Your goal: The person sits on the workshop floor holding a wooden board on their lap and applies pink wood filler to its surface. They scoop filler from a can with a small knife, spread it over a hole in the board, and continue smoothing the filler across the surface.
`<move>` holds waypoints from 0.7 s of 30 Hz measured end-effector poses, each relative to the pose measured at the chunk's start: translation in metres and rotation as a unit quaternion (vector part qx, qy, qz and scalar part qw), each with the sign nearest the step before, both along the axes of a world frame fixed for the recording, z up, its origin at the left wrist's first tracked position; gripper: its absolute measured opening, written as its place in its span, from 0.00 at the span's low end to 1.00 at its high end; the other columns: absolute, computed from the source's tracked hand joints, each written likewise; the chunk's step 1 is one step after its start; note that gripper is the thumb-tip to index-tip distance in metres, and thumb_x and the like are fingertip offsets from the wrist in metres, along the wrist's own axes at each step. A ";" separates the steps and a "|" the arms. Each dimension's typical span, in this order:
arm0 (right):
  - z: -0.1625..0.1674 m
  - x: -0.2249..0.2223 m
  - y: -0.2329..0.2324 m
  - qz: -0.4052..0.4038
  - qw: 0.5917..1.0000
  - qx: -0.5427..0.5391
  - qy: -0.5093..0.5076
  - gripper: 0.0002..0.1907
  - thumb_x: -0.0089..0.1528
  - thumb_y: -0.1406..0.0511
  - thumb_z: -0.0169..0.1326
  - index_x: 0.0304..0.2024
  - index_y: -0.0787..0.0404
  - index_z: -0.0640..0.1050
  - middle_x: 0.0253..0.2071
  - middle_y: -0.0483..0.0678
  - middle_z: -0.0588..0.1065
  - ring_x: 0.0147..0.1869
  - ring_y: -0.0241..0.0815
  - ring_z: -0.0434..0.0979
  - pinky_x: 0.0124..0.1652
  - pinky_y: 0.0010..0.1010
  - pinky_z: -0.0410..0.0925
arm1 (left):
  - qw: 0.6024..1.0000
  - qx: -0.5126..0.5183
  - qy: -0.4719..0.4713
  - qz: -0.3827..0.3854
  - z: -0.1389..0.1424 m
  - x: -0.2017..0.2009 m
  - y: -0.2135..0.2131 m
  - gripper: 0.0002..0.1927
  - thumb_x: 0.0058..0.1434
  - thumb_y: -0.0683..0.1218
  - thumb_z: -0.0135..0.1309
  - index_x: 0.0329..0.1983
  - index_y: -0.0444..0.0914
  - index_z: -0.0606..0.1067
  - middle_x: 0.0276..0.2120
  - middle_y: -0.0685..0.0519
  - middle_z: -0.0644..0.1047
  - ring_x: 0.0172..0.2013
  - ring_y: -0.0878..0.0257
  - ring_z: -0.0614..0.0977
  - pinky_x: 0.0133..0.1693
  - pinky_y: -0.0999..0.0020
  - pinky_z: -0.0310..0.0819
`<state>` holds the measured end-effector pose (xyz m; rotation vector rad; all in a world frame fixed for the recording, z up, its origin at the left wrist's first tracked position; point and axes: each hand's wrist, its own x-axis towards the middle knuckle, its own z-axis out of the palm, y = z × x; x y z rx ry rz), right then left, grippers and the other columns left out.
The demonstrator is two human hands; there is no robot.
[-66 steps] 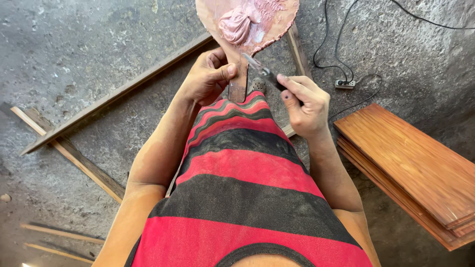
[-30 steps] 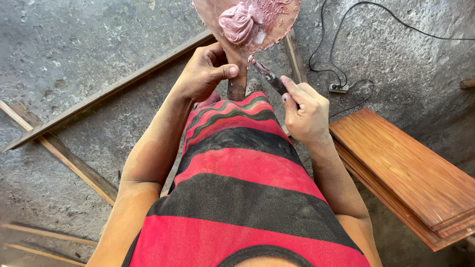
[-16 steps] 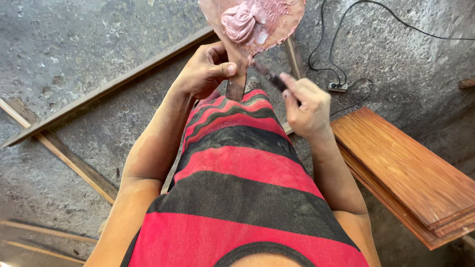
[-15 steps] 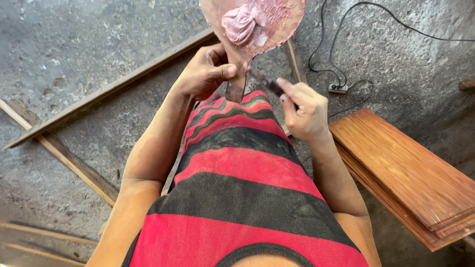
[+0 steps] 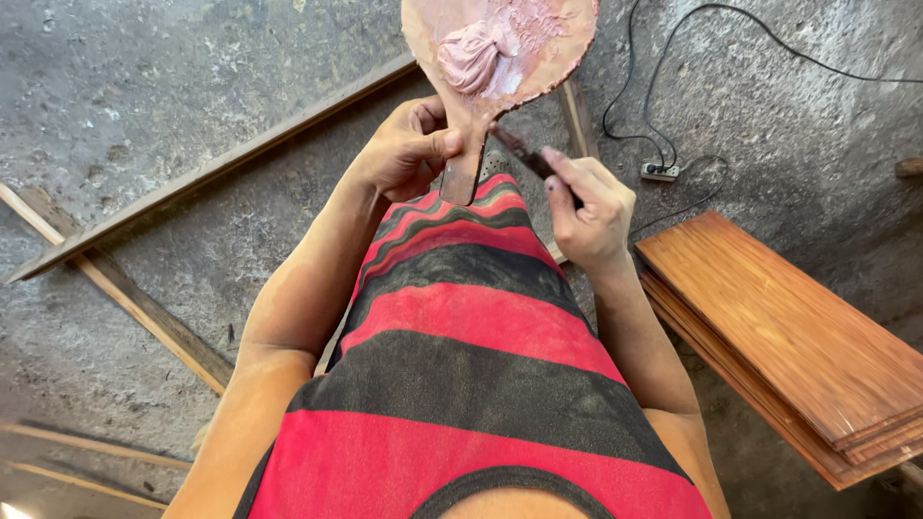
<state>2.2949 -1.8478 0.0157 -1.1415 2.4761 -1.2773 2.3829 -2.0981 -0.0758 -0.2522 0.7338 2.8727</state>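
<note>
My left hand (image 5: 409, 149) grips the handle of a round wooden paddle board (image 5: 553, 53) held out in front of my red and black striped shirt. A lump of pink putty (image 5: 473, 60) sits on the board's face. My right hand (image 5: 588, 207) holds a small dark-handled putty knife (image 5: 519, 154), its blade pointing up to the board's lower edge near the handle.
A stack of orange-brown wooden boards (image 5: 798, 336) lies at the right on the concrete floor. Long wooden strips (image 5: 135, 298) lie at the left and behind. A black cable with a power socket (image 5: 661, 171) runs at the upper right.
The putty knife has drawn back from the putty down to the board's lower edge. The board has stayed in the left hand, shifting slightly.
</note>
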 end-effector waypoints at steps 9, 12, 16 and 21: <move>-0.008 -0.005 -0.005 -0.055 0.988 0.075 0.127 0.21 0.64 0.79 0.53 0.61 0.70 0.77 0.40 0.58 0.74 0.40 0.53 0.77 0.43 0.39 0.71 | 0.967 -0.255 -0.009 -0.023 0.007 -0.005 0.010 0.23 0.60 0.47 0.66 0.55 0.33 0.74 0.45 0.54 0.79 0.46 0.65 0.80 0.52 0.65 0.78; -0.015 -0.006 -0.002 -0.007 0.989 0.061 0.132 0.23 0.63 0.79 0.52 0.61 0.69 0.77 0.38 0.57 0.74 0.39 0.54 0.77 0.42 0.40 0.72 | 0.966 -0.254 -0.032 -0.020 0.008 -0.004 0.013 0.23 0.60 0.47 0.65 0.55 0.34 0.74 0.44 0.54 0.79 0.45 0.64 0.81 0.50 0.65 0.79; -0.021 -0.024 0.008 -0.062 0.988 0.071 0.121 0.19 0.66 0.79 0.54 0.60 0.67 0.77 0.37 0.57 0.75 0.36 0.52 0.77 0.37 0.39 0.70 | 0.967 -0.253 -0.021 -0.032 0.009 -0.004 0.016 0.21 0.61 0.46 0.64 0.55 0.34 0.74 0.45 0.54 0.79 0.46 0.65 0.81 0.51 0.65 0.79; -0.038 -0.015 0.001 -0.037 0.990 0.048 0.125 0.22 0.64 0.78 0.52 0.62 0.69 0.75 0.34 0.57 0.72 0.35 0.54 0.75 0.38 0.41 0.70 | 0.965 -0.258 -0.017 -0.037 0.008 -0.008 0.017 0.20 0.62 0.45 0.64 0.53 0.33 0.74 0.43 0.53 0.79 0.44 0.64 0.81 0.49 0.64 0.80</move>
